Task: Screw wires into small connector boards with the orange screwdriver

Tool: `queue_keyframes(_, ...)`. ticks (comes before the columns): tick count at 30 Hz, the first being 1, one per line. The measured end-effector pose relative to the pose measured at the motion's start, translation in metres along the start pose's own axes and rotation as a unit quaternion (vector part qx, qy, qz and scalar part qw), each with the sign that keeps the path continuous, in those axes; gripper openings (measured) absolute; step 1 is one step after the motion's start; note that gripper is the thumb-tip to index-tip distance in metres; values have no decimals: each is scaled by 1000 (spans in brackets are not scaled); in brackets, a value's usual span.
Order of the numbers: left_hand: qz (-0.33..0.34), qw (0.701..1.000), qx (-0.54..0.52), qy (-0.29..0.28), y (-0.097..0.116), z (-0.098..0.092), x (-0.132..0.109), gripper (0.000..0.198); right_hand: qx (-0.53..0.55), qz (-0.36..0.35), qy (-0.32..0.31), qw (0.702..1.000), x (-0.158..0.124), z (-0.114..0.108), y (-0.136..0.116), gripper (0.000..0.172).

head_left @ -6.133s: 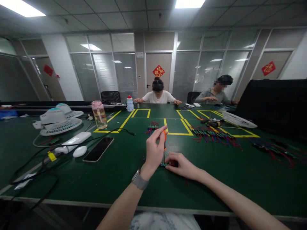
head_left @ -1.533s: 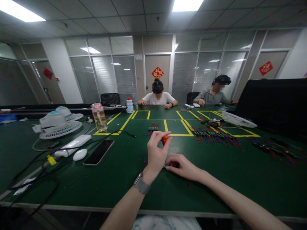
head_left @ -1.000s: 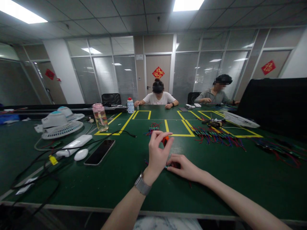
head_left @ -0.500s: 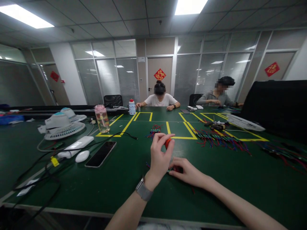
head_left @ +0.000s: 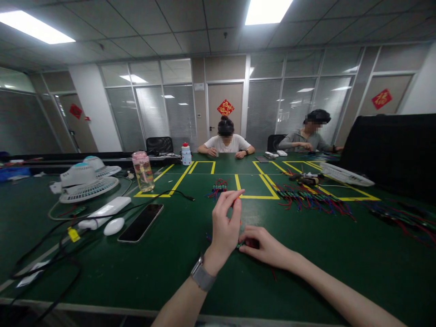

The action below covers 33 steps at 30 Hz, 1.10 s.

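Green desk (head_left: 136,277), biggest thing here; near edge runs across the bottom, closest to the wearer. Room to move: open green surface at lower centre-left, more at lower right. Black bulk (head_left: 391,159) walls off the right side.

Two people across the far edge: one in white (head_left: 229,144), one in grey (head_left: 301,140). Two white fans (head_left: 86,181) at left. Wired boards in three groups: long row (head_left: 313,196) at right, darker heap (head_left: 405,218) beyond it, small cluster (head_left: 220,186) past the hands.

Own hands, two, close together. Left hand (head_left: 223,227) pinches one orange tool (head_left: 240,196), thumb against fingers; tool mostly hidden, lower end not certain. Right hand (head_left: 265,245) pinches one small circuit board (head_left: 238,246), low at the desk, just beside the left hand.
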<state>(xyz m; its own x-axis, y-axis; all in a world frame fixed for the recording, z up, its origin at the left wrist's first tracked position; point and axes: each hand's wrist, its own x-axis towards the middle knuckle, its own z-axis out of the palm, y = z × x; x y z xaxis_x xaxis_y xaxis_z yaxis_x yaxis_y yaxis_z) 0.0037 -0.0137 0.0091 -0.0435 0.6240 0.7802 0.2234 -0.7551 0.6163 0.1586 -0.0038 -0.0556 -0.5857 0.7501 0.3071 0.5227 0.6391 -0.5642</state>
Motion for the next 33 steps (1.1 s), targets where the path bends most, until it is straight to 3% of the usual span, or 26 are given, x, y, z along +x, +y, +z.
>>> queue_keyframes(4, -13, 1000, -20, 0, 0, 1, 0, 26, 6, 2, 0, 1000, 0, 0, 0, 14)
queue_keyframes(10, 8, 999, 29, 15, 0, 0, -1, 15, 3, -3, 1, 1000, 0, 0, 1, 14)
queue_keyframes(15, -12, 1000, -13, -5, 1, 0, 0, 27, 10, 0, -2, 1000, -1, 0, 1, 15)
queue_keyframes(22, -2, 999, 32, 11, 2, -1, 0, 18, 8, 6, -2, 1000, 0, -1, -1, 13)
queue_keyframes(28, -22, 999, -21, -24, 1, -1, 0, 28, 10, 4, -4, 1000, 1, -1, -1, 12)
queue_keyframes(33, -5, 1000, 27, -4, 1, -1, 1, 18, 8, 6, -4, 1000, 1, -2, -2, 12)
